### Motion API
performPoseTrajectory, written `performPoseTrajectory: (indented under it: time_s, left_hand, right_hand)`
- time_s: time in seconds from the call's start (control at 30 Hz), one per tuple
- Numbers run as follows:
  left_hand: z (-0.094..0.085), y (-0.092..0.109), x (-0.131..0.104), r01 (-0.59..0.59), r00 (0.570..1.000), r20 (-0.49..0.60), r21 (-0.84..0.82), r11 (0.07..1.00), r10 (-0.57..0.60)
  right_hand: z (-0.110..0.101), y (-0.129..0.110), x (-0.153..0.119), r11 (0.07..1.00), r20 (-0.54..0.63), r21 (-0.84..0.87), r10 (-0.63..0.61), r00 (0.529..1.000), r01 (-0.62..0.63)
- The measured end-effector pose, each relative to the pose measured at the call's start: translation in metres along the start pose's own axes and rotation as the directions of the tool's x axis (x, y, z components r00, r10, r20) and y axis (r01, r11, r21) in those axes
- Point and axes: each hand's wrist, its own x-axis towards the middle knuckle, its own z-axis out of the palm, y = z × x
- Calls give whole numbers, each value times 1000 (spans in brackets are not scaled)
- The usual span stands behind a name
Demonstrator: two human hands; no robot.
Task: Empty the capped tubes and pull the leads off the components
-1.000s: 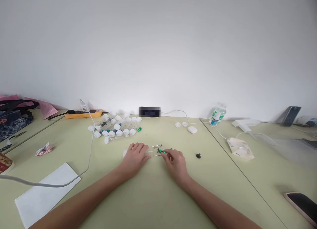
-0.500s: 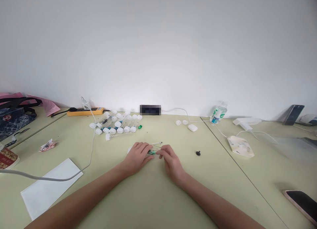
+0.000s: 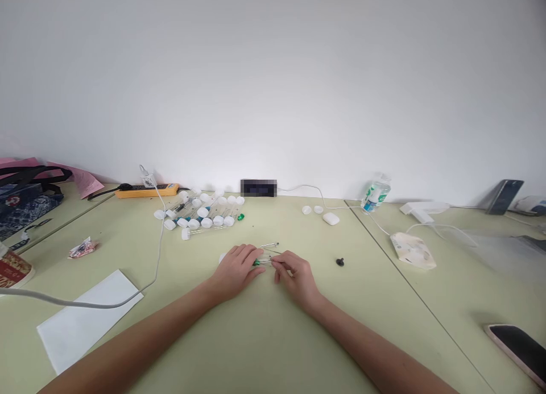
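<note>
Near the middle of the table, my left hand (image 3: 237, 269) is closed over a clear tube with a white cap (image 3: 222, 258), most of it hidden under the palm. A small green piece (image 3: 256, 262) shows at its fingertips. My right hand (image 3: 296, 277) pinches a thin metal rod (image 3: 271, 251) that reaches left to the tube's end. Just behind the hands lies another thin, clear or metal piece (image 3: 269, 245). Further back on the left is a group of white-capped clear tubes (image 3: 205, 223), with a green piece (image 3: 241, 216) beside them.
A cable (image 3: 158, 257) crosses a white sheet (image 3: 91, 320) at left. On the right are a black knob-like piece (image 3: 340, 262), a bottle (image 3: 376, 195), a packet (image 3: 413, 250) and a phone (image 3: 518, 348). An orange power strip (image 3: 147, 191) lies by the wall.
The green piece at my left fingertips now shows further left and less of it is visible. Thin metal now shows between the hands. My right hand has shifted only slightly.
</note>
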Motion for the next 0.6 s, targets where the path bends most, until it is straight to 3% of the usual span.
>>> performPoseTrajectory:
  time_s: [0.33,0.47,0.6]
  left_hand:
    - [-1,0,-1,-22,999,-23,-8,1000,21]
    - [-1,1,-2,-26,998,-49,-16,1000,25]
    - [-1,0,-3,-26,999,-33,-22,999,25]
  right_hand:
    - [1,-5,-2,991,-24,82,110,994,-108]
    - [1,-4,-3,998,-1,-36,-45,999,45]
    - [-2,-4,-3,957,174,-205,-169,970,204]
